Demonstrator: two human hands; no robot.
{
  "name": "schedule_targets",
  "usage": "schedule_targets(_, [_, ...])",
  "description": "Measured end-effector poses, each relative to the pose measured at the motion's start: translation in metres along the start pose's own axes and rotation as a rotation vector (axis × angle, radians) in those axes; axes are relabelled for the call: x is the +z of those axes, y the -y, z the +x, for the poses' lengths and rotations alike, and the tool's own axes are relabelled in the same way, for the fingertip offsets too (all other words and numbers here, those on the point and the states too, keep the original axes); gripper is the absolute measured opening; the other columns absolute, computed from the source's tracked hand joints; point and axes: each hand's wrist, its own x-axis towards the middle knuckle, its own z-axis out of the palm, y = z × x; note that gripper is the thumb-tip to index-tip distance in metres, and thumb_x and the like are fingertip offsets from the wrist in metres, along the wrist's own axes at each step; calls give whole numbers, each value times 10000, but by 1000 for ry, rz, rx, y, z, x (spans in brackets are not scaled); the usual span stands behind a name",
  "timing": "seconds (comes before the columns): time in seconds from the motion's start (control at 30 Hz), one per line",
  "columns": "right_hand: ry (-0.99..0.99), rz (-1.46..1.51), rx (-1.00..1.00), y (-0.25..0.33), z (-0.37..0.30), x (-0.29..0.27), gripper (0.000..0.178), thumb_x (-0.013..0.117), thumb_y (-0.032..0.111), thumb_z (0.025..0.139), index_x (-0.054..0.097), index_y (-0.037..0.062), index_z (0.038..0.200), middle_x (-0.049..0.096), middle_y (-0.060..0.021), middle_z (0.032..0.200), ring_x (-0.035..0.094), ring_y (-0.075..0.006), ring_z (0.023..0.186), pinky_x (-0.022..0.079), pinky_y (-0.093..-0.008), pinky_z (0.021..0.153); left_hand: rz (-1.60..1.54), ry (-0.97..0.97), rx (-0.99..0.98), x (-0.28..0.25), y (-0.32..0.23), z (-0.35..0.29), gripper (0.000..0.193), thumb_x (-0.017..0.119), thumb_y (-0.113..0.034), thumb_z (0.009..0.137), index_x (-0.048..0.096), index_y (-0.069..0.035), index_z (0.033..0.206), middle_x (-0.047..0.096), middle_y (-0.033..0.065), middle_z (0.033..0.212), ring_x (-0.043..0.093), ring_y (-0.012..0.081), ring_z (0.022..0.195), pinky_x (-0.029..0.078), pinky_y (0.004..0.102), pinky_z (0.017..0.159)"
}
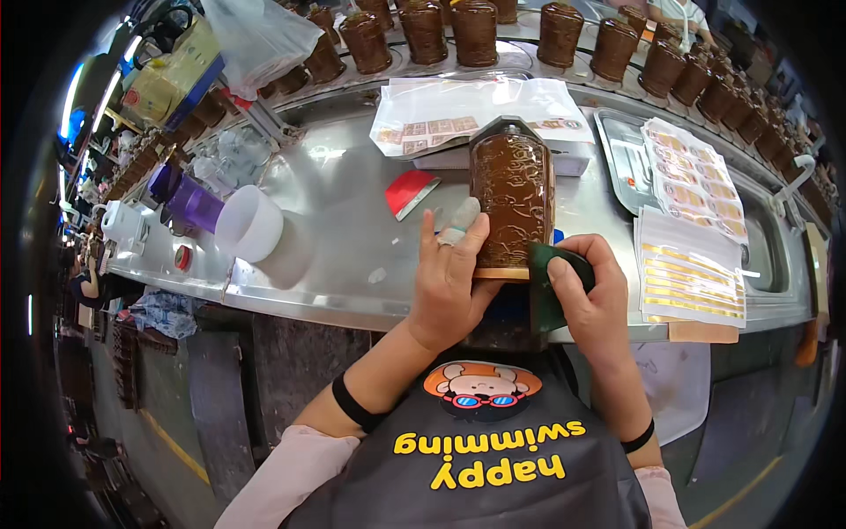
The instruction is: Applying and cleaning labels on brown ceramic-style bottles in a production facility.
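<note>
A glossy brown jar (511, 194) with raised patterns lies tilted at the front edge of the steel bench, its narrow end pointing away from me. My left hand (448, 286) is closed round the jar's left side near its base; a pale covering wraps one fingertip. A gold band (500, 274) runs along the jar's base. My right hand (595, 295) pinches a dark green flat scraper (548, 300) between thumb and fingers. The scraper's edge meets the jar's lower right side. What supports the jar from below is mostly hidden; a bit of blue shows there.
Right of the jar are sheets of gold strips (692, 278), round-label sheets (696, 176), a metal tray (621, 159) and a sink (767, 251). A red piece (410, 194), white bowl (249, 223) and purple cup (194, 198) stand left. Several brown jars (476, 35) line the far side.
</note>
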Motion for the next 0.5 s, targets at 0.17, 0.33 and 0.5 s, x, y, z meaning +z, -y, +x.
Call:
schedule_targets(0.17, [-30, 61, 17, -10, 0, -4, 157, 626, 115, 887, 568, 1, 978, 612, -53, 786, 547, -90, 696, 473, -253, 638, 184, 38, 46, -5, -21, 28, 676, 750, -155, 742, 464, 49, 1319, 585, 184, 1184, 537, 385, 1164, 227, 602, 1110])
schedule_targets(0.33, [8, 77, 59, -10, -2, -3, 159, 630, 119, 890, 568, 1, 975, 595, -31, 787, 525, -72, 703, 462, -239, 640, -64, -14, -34, 3, 2, 1, 702, 753, -200, 737, 454, 21, 1332, 561, 210, 1203, 455, 428, 1238, 214, 604, 1110])
schedule_targets(0.5, [-15, 104, 46, -9, -1, -6, 151, 627, 116, 894, 568, 3, 974, 593, -25, 789, 519, -66, 699, 457, -232, 632, 151, 71, 54, -5, -24, 23, 778, 775, -232, 716, 416, 4, 1365, 508, 203, 1283, 425, 405, 1269, 160, 597, 1122])
